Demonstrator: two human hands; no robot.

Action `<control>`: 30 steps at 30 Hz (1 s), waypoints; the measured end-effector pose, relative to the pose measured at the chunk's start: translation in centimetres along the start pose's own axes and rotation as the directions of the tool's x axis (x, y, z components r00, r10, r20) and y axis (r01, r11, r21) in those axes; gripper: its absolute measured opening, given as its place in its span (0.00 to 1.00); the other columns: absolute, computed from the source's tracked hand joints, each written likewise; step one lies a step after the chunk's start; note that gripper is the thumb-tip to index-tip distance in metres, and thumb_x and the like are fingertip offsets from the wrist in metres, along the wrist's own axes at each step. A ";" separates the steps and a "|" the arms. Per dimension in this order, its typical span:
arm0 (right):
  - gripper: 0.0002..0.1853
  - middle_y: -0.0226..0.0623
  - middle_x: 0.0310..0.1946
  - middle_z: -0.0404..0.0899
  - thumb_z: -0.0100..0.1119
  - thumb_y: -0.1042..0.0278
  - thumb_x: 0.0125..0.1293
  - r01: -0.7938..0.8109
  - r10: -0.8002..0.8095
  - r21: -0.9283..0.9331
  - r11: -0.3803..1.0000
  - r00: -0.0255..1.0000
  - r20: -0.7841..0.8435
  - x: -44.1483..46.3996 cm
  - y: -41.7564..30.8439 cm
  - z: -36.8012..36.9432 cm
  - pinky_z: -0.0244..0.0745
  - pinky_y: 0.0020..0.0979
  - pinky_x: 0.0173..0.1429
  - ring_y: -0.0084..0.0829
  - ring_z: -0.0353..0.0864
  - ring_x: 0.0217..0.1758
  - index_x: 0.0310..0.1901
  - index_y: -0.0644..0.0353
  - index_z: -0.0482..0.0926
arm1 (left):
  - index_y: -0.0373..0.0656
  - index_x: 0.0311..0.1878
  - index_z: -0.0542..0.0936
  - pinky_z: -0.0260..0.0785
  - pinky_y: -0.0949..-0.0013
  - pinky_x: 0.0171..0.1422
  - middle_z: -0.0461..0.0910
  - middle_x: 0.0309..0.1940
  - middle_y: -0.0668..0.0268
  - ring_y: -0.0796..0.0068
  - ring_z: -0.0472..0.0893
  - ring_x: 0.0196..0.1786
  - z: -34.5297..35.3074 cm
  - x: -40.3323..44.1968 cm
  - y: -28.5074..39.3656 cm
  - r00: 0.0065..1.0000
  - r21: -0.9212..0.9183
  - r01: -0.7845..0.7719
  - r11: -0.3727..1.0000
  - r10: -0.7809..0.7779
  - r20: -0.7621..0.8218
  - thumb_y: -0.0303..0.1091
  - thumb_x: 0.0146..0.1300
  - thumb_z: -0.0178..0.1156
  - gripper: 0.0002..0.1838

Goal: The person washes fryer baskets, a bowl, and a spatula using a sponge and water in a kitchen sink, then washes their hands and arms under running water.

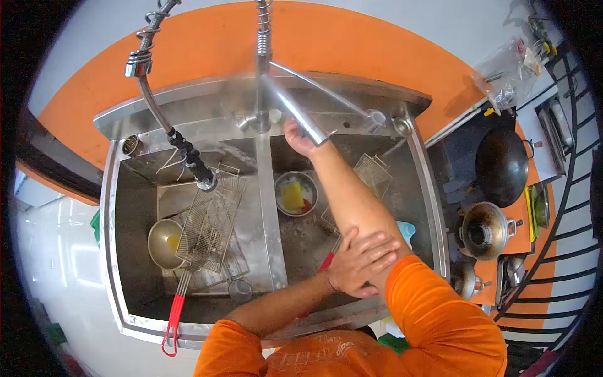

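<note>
My right hand (300, 138) is raised at the back of the sink, just behind the end of the metal tap spout (295, 112). The spout partly covers its fingers, and I cannot tell whether they grip anything. My left hand (364, 261) lies across my right forearm near the elbow, its fingers stretched out over the skin. Below my right arm, a round metal bowl (296, 193) in the right basin holds a yellow sponge (292, 195) and something reddish. A wire basket (375, 176) lies partly hidden beyond that arm.
The left basin contains a wire fry basket (213, 220) with a red handle (174, 317), a round pan (164, 244) and a small cup (240, 290). A spray hose (188, 157) hangs above it. To the right are a dark wok (502, 166) and a metal pot (483, 231).
</note>
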State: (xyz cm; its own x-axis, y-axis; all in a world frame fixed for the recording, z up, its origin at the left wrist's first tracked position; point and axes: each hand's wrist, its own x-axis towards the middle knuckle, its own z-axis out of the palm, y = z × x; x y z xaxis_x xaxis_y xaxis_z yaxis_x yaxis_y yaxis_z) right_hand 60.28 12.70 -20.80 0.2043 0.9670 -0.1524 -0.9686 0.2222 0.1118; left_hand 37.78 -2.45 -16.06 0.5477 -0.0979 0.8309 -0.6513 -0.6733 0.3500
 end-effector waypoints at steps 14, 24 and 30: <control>0.14 0.33 0.21 0.76 0.52 0.61 0.68 0.085 -0.311 -0.921 -0.379 0.926 0.213 -7.4 7.8 1.9 0.67 0.27 0.27 0.25 0.73 0.25 0.26 0.57 0.78 | 0.47 0.48 0.79 0.67 0.58 0.56 0.79 0.48 0.61 0.61 0.76 0.53 -3.5 -1.8 -25.9 0.497 0.412 0.773 0.483 -0.864 0.081 0.42 0.64 0.50 0.16; 0.23 0.47 0.36 0.82 0.46 0.47 0.65 0.292 0.527 -0.573 -0.765 0.796 -0.298 -12.6 19.7 12.3 0.69 0.46 0.56 0.49 0.80 0.46 0.36 0.58 0.83 | 0.44 0.38 0.85 0.65 0.51 0.59 0.81 0.41 0.60 0.60 0.77 0.52 0.3 -0.1 -23.4 0.482 0.766 0.128 0.630 -0.715 0.507 0.37 0.59 0.54 0.12; 0.14 0.41 0.47 0.80 0.50 0.59 0.67 0.174 0.055 -0.258 -0.950 0.910 0.412 -8.7 5.2 2.1 0.74 0.42 0.53 0.46 0.80 0.47 0.47 0.55 0.80 | 0.39 0.38 0.80 0.71 0.60 0.51 0.79 0.34 0.55 0.60 0.79 0.43 -3.6 -1.8 -21.9 0.290 0.839 0.426 0.339 -0.929 0.229 0.39 0.62 0.52 0.14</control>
State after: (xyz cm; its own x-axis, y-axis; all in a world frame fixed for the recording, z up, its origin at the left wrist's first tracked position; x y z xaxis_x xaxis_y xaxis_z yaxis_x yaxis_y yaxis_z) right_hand 53.77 5.69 -16.79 0.1908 0.9433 0.2717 0.9195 -0.0748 -0.3860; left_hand 49.16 15.12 -23.71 0.8841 0.4298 -0.1833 0.4529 -0.8848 0.1094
